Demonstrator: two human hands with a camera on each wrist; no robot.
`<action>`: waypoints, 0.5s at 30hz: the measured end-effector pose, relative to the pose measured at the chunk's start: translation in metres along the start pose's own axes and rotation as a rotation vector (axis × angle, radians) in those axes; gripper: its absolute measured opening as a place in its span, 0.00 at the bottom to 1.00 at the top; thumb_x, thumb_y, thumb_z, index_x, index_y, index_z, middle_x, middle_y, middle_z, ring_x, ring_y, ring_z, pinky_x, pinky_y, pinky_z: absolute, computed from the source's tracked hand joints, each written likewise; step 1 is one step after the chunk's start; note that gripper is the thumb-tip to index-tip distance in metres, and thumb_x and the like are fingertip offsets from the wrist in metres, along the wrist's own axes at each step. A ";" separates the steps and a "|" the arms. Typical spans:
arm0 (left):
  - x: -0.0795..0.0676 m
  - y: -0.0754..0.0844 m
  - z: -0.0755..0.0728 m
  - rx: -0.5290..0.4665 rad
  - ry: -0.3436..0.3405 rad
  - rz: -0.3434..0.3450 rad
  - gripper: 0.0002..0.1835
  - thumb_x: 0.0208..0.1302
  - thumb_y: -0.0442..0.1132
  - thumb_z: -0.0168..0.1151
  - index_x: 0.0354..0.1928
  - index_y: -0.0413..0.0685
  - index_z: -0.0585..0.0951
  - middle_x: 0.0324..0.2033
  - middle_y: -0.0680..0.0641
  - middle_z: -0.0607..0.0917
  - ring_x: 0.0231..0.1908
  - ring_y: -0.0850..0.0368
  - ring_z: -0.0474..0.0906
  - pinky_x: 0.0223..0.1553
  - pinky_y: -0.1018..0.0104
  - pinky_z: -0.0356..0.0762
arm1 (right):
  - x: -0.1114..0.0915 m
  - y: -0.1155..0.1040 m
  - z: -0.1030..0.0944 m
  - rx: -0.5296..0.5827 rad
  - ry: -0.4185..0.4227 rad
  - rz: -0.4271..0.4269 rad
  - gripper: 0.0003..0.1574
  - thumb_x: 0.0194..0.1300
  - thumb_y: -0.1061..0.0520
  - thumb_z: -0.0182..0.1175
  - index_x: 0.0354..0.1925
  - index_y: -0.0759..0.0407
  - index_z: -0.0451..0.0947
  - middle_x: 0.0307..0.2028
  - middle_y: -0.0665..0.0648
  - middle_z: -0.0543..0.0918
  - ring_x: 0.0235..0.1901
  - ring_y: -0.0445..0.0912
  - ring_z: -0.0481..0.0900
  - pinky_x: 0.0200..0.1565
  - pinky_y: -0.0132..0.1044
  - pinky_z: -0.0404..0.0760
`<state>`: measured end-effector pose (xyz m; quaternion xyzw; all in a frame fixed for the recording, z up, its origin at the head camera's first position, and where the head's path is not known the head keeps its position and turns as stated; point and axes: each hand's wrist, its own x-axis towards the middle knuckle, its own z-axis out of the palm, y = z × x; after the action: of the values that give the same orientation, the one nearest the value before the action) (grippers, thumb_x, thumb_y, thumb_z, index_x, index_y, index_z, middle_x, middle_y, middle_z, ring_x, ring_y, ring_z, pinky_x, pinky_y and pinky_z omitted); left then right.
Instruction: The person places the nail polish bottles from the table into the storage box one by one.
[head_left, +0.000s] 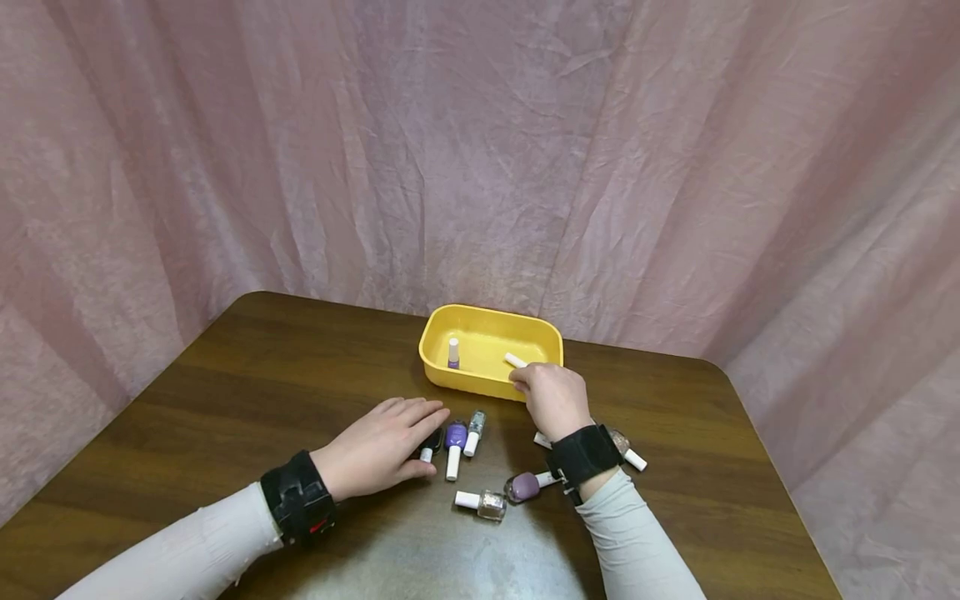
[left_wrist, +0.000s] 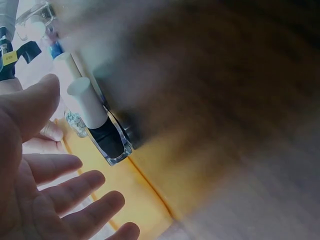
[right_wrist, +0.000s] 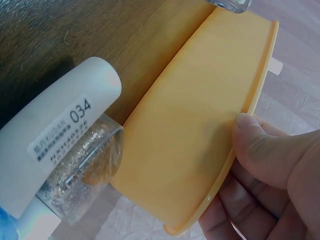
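Note:
My right hand reaches over the near right rim of the yellow bin, fingers curled. A nail polish bottle's white cap sticks out at its fingertips, with the body hidden behind the hand. In the right wrist view the thumb overlaps the bin's rim. My left hand lies low over the table with spread fingers, beside a black nail polish bottle. Close to it are a purple nail polish bottle and a silver glitter one. Another purple bottle stands inside the bin.
Nearer the front lie a clear glitter bottle and a mauve bottle. Under and beside the right wrist are more bottles, one with a white cap. A pink curtain hangs behind the wooden table.

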<state>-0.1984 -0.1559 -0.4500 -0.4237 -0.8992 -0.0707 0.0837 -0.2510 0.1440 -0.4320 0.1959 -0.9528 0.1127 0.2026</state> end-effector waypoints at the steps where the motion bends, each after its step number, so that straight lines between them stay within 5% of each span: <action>1: 0.000 0.000 0.000 0.001 -0.006 -0.001 0.44 0.72 0.59 0.75 0.78 0.36 0.74 0.72 0.36 0.79 0.71 0.38 0.77 0.72 0.39 0.72 | 0.000 0.000 0.000 -0.001 -0.003 0.000 0.07 0.66 0.58 0.80 0.42 0.47 0.95 0.36 0.51 0.93 0.32 0.51 0.90 0.31 0.49 0.83; 15: 0.000 -0.001 0.003 0.005 -0.058 -0.004 0.44 0.71 0.60 0.76 0.78 0.38 0.74 0.68 0.40 0.83 0.66 0.43 0.81 0.71 0.44 0.74 | 0.000 -0.001 -0.001 -0.005 0.001 -0.003 0.07 0.65 0.58 0.80 0.42 0.47 0.95 0.35 0.51 0.93 0.32 0.52 0.89 0.31 0.50 0.83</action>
<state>-0.1995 -0.1561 -0.4529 -0.4235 -0.9023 -0.0561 0.0585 -0.2505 0.1437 -0.4312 0.1966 -0.9527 0.1101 0.2039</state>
